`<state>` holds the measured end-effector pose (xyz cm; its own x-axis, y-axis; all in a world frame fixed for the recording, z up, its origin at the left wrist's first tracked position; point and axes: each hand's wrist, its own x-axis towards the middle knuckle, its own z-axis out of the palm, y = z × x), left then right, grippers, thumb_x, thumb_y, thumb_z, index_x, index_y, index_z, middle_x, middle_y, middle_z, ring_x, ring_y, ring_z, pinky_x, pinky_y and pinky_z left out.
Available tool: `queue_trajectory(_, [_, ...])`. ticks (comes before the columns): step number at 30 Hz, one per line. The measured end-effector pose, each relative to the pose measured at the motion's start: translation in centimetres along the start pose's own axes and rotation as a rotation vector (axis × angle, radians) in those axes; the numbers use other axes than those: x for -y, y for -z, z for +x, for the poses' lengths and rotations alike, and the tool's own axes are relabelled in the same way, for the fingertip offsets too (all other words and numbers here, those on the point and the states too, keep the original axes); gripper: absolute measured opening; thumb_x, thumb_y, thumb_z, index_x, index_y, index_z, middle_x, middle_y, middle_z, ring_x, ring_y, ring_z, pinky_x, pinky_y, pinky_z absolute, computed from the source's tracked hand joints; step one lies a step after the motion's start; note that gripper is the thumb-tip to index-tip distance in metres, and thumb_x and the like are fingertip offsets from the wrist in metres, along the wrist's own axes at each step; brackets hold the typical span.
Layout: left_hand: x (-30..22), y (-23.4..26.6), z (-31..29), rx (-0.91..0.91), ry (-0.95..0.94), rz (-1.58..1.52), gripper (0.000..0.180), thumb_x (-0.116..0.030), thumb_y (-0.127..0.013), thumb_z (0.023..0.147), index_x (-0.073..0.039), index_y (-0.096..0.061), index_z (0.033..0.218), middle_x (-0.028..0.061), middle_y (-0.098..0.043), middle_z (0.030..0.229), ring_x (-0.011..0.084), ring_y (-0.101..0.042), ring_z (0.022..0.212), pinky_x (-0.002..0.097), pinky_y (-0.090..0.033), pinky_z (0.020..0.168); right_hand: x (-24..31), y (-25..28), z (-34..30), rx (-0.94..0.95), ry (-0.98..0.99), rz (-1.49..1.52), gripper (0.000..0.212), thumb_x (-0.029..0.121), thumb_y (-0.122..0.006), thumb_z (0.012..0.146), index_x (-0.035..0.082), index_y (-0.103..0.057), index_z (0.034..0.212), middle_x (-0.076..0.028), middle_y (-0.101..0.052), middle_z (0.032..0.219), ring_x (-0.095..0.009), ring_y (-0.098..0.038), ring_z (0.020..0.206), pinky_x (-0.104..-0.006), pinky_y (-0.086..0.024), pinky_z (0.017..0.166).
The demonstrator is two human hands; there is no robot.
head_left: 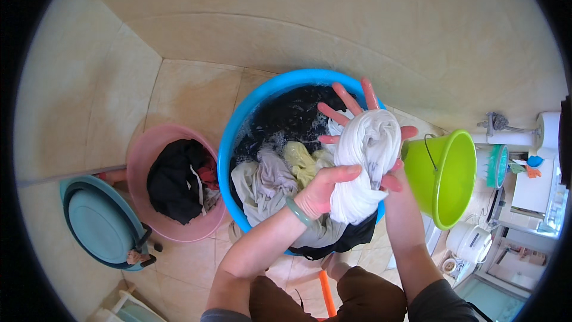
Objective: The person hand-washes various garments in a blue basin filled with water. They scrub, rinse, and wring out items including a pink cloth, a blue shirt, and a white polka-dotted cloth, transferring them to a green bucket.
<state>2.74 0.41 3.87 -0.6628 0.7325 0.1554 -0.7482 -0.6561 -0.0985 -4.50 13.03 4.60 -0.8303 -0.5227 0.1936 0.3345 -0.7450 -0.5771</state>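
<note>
A wet white cloth (370,143), bunched and twisted into a thick roll, is held up over the right side of a big blue tub (229,137). My left hand (325,192), with a pale green bangle at the wrist, is closed around its lower end. Behind the roll is my right hand (370,95), its fingers spread wide and the cloth lying against it; its palm is hidden. In the tub, dark laundry (286,110) sits in sudsy water. Pale grey clothes (268,188) and a yellowish piece (300,163) are heaped at its near side.
Left of the tub stands a pink basin (140,188) holding black and red clothes. Beyond it a teal folding basin (98,226) leans at the wall. A lime green bucket (447,173) tilts close by on the right, near a white container (468,241). A tiled wall (333,18) rises behind.
</note>
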Motion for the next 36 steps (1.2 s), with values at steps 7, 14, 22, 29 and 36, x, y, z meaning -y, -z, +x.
queue_trajectory(7, [1.7, -1.1, 1.3, 0.144, 0.165, -0.031, 0.068, -0.038, -0.061, 0.087, 0.005, -0.041, 0.136, 0.0208, -0.061, 0.109, 0.029, -0.06, 0.095, 0.0353, -0.046, 0.086, 1.9, -1.0, 2.4, 0.438, 0.066, 0.263, 0.034, 0.027, -0.068, 0.081, 0.012, -0.051, 0.108, -0.011, -0.049, 0.102, -0.038, -0.053, 0.105, -0.0688, -0.037, 0.097])
queue_trajectory(14, [0.4, -2.6, 1.6, -0.148, 0.263, 0.475, 0.044, -0.022, -0.068, 0.087, -0.001, -0.053, 0.123, 0.0013, -0.057, 0.085, 0.0087, -0.053, 0.077, 0.024, -0.043, 0.067, 5.8, -4.1, -0.2, -0.113, -0.168, -0.253, 0.017, 0.002, -0.06, 0.085, 0.003, -0.059, 0.101, -0.012, -0.056, 0.092, -0.022, -0.06, 0.08, -0.0512, -0.055, 0.084])
queue_trajectory(22, [1.5, -2.4, 2.5, -0.459, -0.11, 1.03, 0.032, -0.018, -0.072, 0.082, -0.001, -0.061, 0.107, 0.003, -0.064, 0.096, 0.0142, -0.06, 0.088, 0.0296, -0.049, 0.077, 5.5, -4.8, -0.5, -0.338, -0.173, -0.462, 0.027, 0.007, -0.054, 0.094, -0.005, -0.059, 0.117, -0.01, -0.059, 0.08, -0.016, -0.058, 0.071, -0.03, -0.051, 0.065])
queue_trajectory(29, [0.7, -2.4, 2.6, -0.716, 0.043, 1.634, 0.037, -0.029, -0.069, 0.076, -0.003, -0.064, 0.102, 0.0183, -0.068, 0.092, 0.0349, -0.064, 0.09, 0.0408, -0.051, 0.078, 4.8, -6.7, 0.0, -0.485, -0.12, -0.625, 0.027, 0.01, -0.051, 0.097, -0.006, -0.059, 0.117, -0.003, -0.054, 0.066, -0.012, -0.053, 0.061, -0.0263, -0.046, 0.059])
queue_trajectory(36, [-0.2, -2.1, 2.7, -0.791, 0.086, 1.914, 0.036, -0.033, -0.067, 0.075, -0.005, -0.064, 0.098, 0.021, -0.067, 0.083, 0.0398, -0.065, 0.081, 0.0461, -0.051, 0.074, 2.9, -6.2, -0.2, -0.619, 0.0, -0.787, 0.021, 0.011, -0.049, 0.098, -0.003, -0.061, 0.108, -0.001, -0.05, 0.064, -0.01, -0.049, 0.056, -0.0252, -0.042, 0.053])
